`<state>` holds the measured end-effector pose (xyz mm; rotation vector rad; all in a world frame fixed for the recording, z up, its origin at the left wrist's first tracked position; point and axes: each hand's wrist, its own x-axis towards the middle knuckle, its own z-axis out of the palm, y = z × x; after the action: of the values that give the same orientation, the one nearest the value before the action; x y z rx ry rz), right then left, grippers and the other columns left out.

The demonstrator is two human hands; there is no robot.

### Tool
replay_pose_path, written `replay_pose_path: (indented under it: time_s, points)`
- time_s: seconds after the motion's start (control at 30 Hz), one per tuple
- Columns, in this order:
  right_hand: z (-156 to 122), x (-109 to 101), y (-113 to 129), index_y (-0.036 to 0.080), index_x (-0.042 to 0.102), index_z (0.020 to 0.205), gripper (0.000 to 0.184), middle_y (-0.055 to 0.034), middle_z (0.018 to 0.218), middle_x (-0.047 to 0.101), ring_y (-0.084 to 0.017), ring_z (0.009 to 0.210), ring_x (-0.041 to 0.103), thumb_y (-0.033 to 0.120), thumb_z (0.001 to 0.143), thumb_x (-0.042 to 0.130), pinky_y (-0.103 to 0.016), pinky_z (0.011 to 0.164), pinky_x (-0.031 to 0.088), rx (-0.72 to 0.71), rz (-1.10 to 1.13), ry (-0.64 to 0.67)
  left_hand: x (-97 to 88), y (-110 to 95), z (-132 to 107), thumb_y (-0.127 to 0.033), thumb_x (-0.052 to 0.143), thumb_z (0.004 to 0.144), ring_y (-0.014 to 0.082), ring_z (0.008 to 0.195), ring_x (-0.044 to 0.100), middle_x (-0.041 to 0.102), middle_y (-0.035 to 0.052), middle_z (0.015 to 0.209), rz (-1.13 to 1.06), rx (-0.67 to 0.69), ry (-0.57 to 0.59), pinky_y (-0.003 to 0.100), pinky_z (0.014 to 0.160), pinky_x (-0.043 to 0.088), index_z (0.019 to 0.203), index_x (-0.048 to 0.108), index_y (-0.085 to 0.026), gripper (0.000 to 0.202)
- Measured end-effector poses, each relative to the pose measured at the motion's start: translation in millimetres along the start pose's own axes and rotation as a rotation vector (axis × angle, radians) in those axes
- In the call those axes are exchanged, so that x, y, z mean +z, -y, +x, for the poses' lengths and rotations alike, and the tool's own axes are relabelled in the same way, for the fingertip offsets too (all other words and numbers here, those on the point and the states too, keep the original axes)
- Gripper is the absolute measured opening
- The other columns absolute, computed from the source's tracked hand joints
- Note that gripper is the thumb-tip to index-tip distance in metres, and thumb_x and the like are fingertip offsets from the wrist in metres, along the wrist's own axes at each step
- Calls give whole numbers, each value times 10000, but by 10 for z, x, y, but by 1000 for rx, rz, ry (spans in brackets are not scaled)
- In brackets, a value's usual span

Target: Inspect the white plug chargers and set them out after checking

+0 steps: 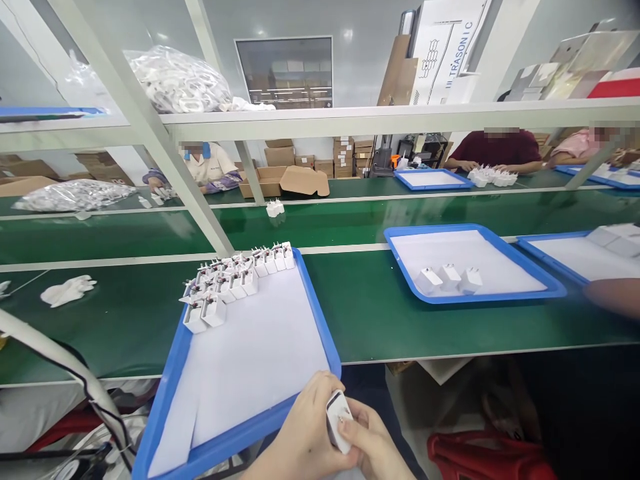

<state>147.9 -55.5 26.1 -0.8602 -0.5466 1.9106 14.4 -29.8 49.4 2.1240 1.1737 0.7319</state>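
White unit (333,415) is in both hands, in front of the near right corner of the blue tray (320,313), clear of the sheet lining it. Left hand (311,417) is closed on it, wrapping its left side with fingers over the top end. Right hand (376,437) also has hold: thumb pressed on the face, fingers behind. Both grips look firm, no gap visible at the contacts.

Handling, judged by look: small, light, stiff plastic shell; smooth, so likely a bit slick on bare skin. Won't squash under normal finger pressure. Weak spots: the dark slot near one edge and the small metal bits by the right thumb, likely pins; side load there could bend them. Best hold is across the long side walls, thumb off the metal.

Casings (215,311) grouped at the tray's far left have parts sticking up from the tops. Those look more fragile; pinch low on the white walls, not by the protruding bits.
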Motion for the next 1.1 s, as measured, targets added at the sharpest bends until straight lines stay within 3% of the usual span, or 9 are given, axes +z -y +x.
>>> replay_pose_path:
  time_s: [0.2,0.33,0.5,0.63,0.77,0.9,1.0,1.1]
  points:
    - [-23,-44,-144,137,701,964,523,-49,769,684,-238,808,646,431,562,863,-349,792,475,-2,43,-52,74,77,-45,-160,546,485,165,616,536,504,-16,748,89,194,-206,272,518,460,906,392,-239,455]
    - [3,-61,-253,129,703,949,523,-48,745,678,-249,817,651,441,559,860,-346,789,484,-12,66,-101,134,113,-59,-165,535,478,161,595,541,508,-24,722,93,186,-254,265,499,456,903,397,-243,454]
    - [-35,-38,-289,141,697,976,559,-78,877,713,-287,910,651,471,555,860,-378,836,482,-11,50,-242,144,53,-56,-133,558,493,178,607,554,525,-11,716,163,165,-322,300,547,493,906,398,-238,455]
    - [-78,43,-221,137,703,972,560,-83,847,723,-279,888,656,492,565,854,-363,809,480,-69,2,-159,77,-11,-56,-121,575,562,172,581,519,473,-19,663,155,185,-254,296,520,453,778,378,-246,318]
    - [-26,72,-111,160,704,973,498,-71,878,734,-233,867,655,485,617,829,-310,792,468,-84,-30,-66,58,28,-36,-117,603,574,156,615,516,475,-26,702,40,154,-161,267,523,443,776,369,-242,333]
    - [81,-34,-43,181,680,1021,466,-98,990,723,-294,969,644,512,700,750,-380,855,479,-134,-325,-71,46,124,9,-107,635,598,170,709,546,491,-10,793,-81,51,-121,299,613,504,852,419,-225,354]
    - [119,-106,-32,235,637,1176,468,-105,1161,674,-329,1096,590,384,743,730,-445,969,432,-342,-742,-243,2,171,38,-97,655,661,193,813,586,536,26,903,-118,-37,-97,362,728,551,963,460,-212,377]
    - [148,-103,40,285,676,1150,446,-88,1174,680,-342,1096,591,279,709,747,-439,967,440,-542,-1015,-276,-45,209,48,-46,621,674,256,1019,609,572,100,1101,-74,0,-139,448,867,557,1211,410,-209,599]
